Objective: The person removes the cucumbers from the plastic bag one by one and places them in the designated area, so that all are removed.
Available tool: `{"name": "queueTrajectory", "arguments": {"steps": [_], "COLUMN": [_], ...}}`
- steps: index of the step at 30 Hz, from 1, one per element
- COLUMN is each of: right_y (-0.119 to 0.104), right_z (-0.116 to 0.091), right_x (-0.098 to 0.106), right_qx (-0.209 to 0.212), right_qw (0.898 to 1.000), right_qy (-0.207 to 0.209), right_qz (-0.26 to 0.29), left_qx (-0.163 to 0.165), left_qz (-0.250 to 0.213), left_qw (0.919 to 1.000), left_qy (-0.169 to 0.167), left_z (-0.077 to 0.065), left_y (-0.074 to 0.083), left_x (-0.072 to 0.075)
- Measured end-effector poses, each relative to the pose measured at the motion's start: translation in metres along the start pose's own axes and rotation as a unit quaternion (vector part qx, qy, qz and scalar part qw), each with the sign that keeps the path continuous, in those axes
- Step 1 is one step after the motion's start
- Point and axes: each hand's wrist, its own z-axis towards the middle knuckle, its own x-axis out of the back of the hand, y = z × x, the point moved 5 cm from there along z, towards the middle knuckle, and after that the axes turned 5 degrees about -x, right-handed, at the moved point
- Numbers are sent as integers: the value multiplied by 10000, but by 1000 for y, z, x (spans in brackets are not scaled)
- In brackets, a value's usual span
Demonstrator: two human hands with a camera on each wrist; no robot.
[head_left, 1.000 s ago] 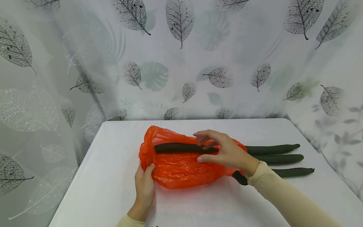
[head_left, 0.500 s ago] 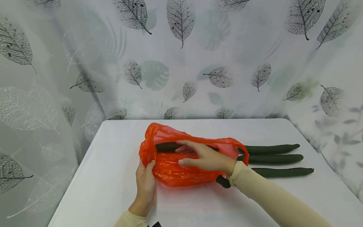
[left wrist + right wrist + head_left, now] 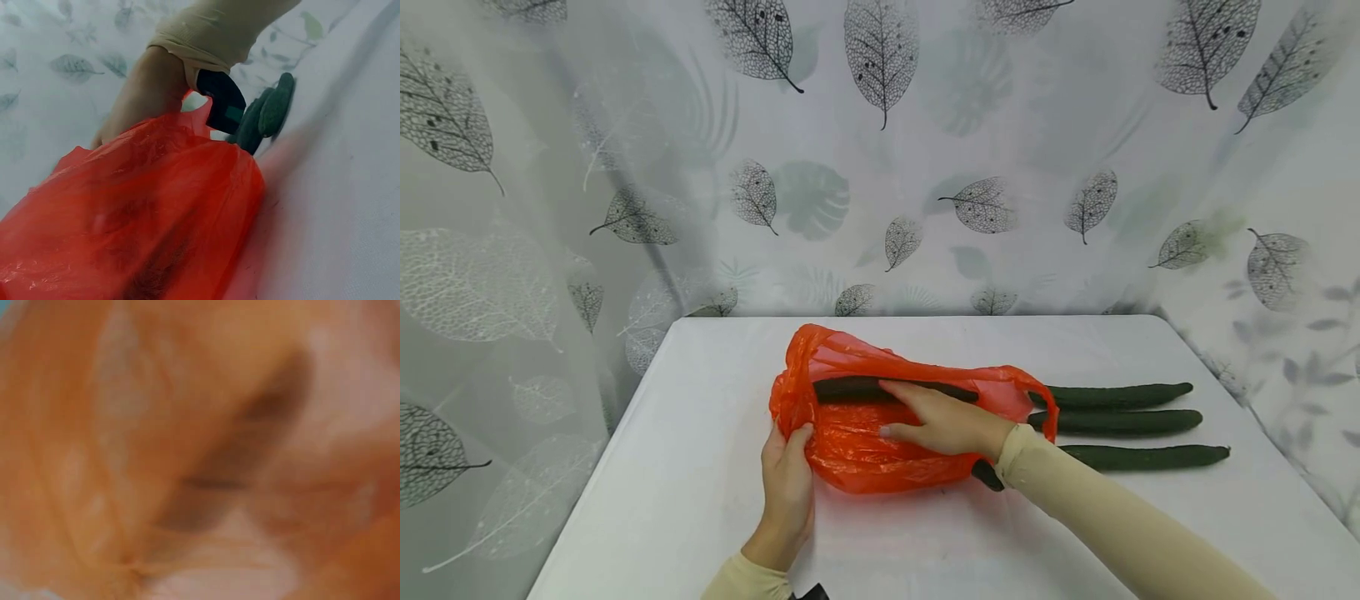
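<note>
An orange-red plastic bag (image 3: 880,475) lies on its side on the white table, its mouth spread toward the right. My left hand (image 3: 786,492) grips the bag's closed left end, thumb on top. Inside the bag lies a long dark green cucumber (image 3: 850,389). My right hand (image 3: 947,421) reaches in at the mouth, fingers laid over the cucumber and thumb down on the bag. In the left wrist view the bag (image 3: 137,212) covers most of the right hand. The right wrist view is blurred by the plastic, with the dark cucumber (image 3: 237,450) running slantwise.
Several things lie right of the bag: an upper cucumber (image 3: 1120,396), a middle cucumber (image 3: 1127,422) and a lower cucumber (image 3: 1157,457), side by side. The white table (image 3: 715,400) ends at a leaf-patterned curtain (image 3: 910,167). A black device (image 3: 222,100) is strapped to the right wrist.
My right hand has moved left and into the bag, then down onto the cucumber there. The bag's right rim now stands wider apart. The left hand keeps its grip.
</note>
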Motion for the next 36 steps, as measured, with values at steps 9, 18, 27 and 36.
{"name": "queueTrajectory", "arguments": {"steps": [9, 18, 27, 36], "right_y": [6, 10, 6, 4], "right_z": [5, 8, 3, -2], "right_x": [-5, -9, -10, -13], "right_qx": [-169, -217, -48, -317], "right_qw": [9978, 9945, 9897, 9892], "right_qy": [-62, 44, 278, 222], "right_qz": [-643, -1021, -1401, -1411], "left_qx": [-1, 1, 42, 140], "left_qz": [45, 0, -24, -94], "left_qw": [10000, 10000, 10000, 9999], "left_qy": [27, 7, -38, -27], "left_z": [0, 0, 1, 0], "left_y": [0, -2, -4, -5], "left_x": [3, 3, 4, 5]}}
